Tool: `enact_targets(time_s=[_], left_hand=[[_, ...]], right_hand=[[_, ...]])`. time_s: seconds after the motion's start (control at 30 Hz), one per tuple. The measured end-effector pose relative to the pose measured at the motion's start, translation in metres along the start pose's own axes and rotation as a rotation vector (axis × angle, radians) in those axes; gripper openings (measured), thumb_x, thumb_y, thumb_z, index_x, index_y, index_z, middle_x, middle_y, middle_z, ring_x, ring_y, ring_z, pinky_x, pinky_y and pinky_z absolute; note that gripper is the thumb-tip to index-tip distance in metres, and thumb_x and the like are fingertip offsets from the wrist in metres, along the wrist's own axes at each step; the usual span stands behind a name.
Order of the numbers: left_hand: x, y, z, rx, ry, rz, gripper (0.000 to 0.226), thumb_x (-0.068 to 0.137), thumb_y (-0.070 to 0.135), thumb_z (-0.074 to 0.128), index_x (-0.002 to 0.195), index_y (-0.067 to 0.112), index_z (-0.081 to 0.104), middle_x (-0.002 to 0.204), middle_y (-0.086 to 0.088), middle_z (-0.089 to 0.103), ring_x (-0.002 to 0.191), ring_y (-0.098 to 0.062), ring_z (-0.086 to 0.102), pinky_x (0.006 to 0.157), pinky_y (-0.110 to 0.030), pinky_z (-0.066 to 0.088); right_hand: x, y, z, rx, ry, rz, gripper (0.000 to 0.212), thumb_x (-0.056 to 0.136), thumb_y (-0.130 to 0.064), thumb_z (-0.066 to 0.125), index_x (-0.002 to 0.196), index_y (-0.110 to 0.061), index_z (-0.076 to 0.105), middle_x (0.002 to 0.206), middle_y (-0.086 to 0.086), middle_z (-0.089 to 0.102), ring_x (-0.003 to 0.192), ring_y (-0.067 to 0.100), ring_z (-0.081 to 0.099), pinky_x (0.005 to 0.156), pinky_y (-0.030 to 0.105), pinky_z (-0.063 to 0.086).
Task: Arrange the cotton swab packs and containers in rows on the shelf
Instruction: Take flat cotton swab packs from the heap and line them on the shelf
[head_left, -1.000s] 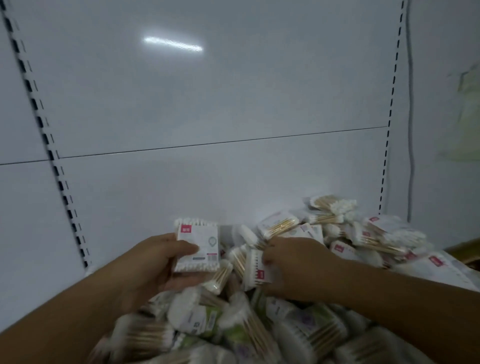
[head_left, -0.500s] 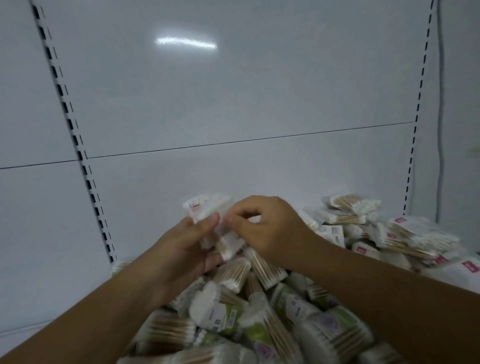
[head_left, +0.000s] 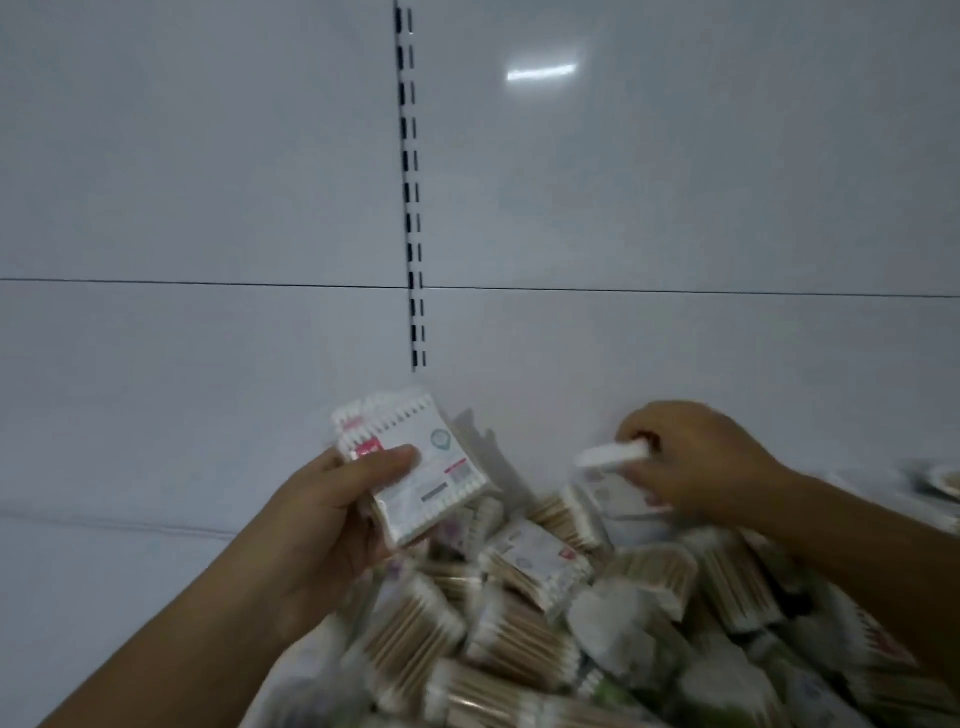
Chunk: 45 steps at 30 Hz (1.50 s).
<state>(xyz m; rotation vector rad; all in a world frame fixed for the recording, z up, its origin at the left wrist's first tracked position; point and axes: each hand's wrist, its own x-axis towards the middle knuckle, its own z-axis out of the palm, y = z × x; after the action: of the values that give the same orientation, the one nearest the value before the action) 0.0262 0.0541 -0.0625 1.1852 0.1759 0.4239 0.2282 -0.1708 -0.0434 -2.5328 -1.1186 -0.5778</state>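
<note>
A loose heap of cotton swab packs (head_left: 545, 623) covers the lower middle and right of the white shelf (head_left: 104, 571). My left hand (head_left: 332, 519) holds a small stack of flat white packs with red labels (head_left: 421, 467) above the heap's left edge, thumb pressed on the top pack. My right hand (head_left: 696, 462) is over the heap at the right and pinches a blurred white pack (head_left: 608, 456) by its end. Several packs in the heap show wooden sticks; some have green labels.
The white back panel has a vertical slotted rail (head_left: 413, 208) above the heap. Bare shelf surface lies to the left of the heap. A round container (head_left: 943, 480) shows at the right edge.
The view has swung left, so the slotted rail now sits mid-frame. My hands, together a moment ago, have separated: the left keeps the stack, the right has gone right and lifted another pack.
</note>
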Motion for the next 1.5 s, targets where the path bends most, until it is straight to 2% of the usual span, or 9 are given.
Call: enact_targets(time_s=[0.1,0.2,0.33,0.53,0.77,0.83,1.03,1.23,1.5], left_hand=[[-0.022,0.01,-0.036,-0.028,0.115,0.082,0.051,0.06,0.02,0.07,0.109,0.009,0.065,0.099,-0.014,0.074,0.078,-0.024,0.073,0.058,-0.037,0.06],[-0.043,0.011,-0.07,-0.089,0.211,0.155,0.053,0.055,0.025,0.072,0.106,0.013,0.066,0.095,-0.012,0.075,0.076,-0.022,0.074,0.057,-0.038,0.059],[-0.073,0.016,-0.129,-0.117,0.276,0.21,0.044,0.065,0.029,0.068,0.107,0.017,0.066,0.094,-0.007,0.076,0.077,-0.021,0.073,0.055,-0.036,0.058],[-0.147,0.071,-0.271,-0.044,0.596,0.44,0.05,0.073,0.044,0.061,0.118,0.021,0.06,0.104,-0.003,0.074,0.087,-0.019,0.073,0.057,-0.031,0.056],[-0.25,0.125,-0.401,0.018,0.8,0.399,0.061,0.074,0.055,0.06,0.128,0.028,0.053,0.114,-0.003,0.071,0.1,-0.027,0.07,0.078,-0.042,0.058],[-0.269,0.136,-0.428,0.059,0.81,0.379,0.064,0.067,0.049,0.072,0.126,0.033,0.052,0.112,0.001,0.072,0.099,-0.025,0.07,0.074,-0.039,0.059],[-0.313,0.155,-0.524,0.037,1.018,0.372,0.064,0.058,0.032,0.082,0.117,0.03,0.057,0.1,-0.006,0.075,0.086,-0.031,0.073,0.062,-0.04,0.059],[-0.312,0.192,-0.624,0.122,1.027,0.356,0.079,0.047,0.026,0.084,0.12,0.025,0.055,0.1,-0.012,0.074,0.085,-0.035,0.072,0.06,-0.04,0.058],[-0.266,0.254,-0.75,0.154,0.98,0.427,0.069,0.063,0.039,0.078,0.124,0.018,0.056,0.108,-0.012,0.072,0.093,-0.033,0.071,0.065,-0.038,0.058]], right_hand=[[0.004,-0.042,-0.032,0.626,0.201,0.107,0.012,0.076,-0.02,0.074,0.078,-0.026,0.064,0.074,-0.004,0.069,0.069,0.008,0.067,0.058,0.019,0.051],[0.009,-0.115,-0.037,1.292,-0.013,0.075,0.012,0.085,-0.001,0.062,0.086,-0.013,0.061,0.08,0.011,0.073,0.076,0.025,0.072,0.058,0.027,0.057],[0.018,-0.25,0.005,1.434,-0.317,0.028,0.035,0.084,0.007,0.05,0.096,-0.021,0.069,0.096,0.015,0.072,0.087,0.03,0.071,0.06,0.031,0.057],[0.03,-0.462,0.077,1.584,-0.549,0.039,0.013,0.079,-0.004,0.06,0.086,-0.013,0.065,0.081,0.004,0.073,0.067,0.012,0.066,0.057,0.024,0.051],[-0.015,-0.644,0.146,1.773,-0.716,0.024,0.018,0.078,-0.002,0.069,0.095,-0.006,0.064,0.087,0.008,0.074,0.073,0.018,0.071,0.06,0.028,0.055],[-0.021,-0.681,0.161,1.757,-0.708,0.039,0.02,0.075,-0.01,0.075,0.093,-0.01,0.065,0.085,0.006,0.074,0.078,0.019,0.072,0.068,0.036,0.059],[-0.014,-0.789,0.196,1.333,-0.951,-0.412,0.053,0.051,-0.058,0.074,0.092,-0.028,0.063,0.083,-0.015,0.071,0.072,0.0,0.068,0.06,0.019,0.051],[0.072,-0.888,0.221,1.267,-0.906,-0.726,0.046,0.075,-0.032,0.079,0.113,-0.035,0.053,0.101,-0.01,0.067,0.084,0.005,0.07,0.064,0.019,0.055],[0.168,-0.991,0.255,1.094,-0.696,-0.881,0.03,0.07,-0.031,0.084,0.084,-0.028,0.057,0.089,-0.008,0.068,0.071,0.003,0.069,0.056,0.021,0.055]])
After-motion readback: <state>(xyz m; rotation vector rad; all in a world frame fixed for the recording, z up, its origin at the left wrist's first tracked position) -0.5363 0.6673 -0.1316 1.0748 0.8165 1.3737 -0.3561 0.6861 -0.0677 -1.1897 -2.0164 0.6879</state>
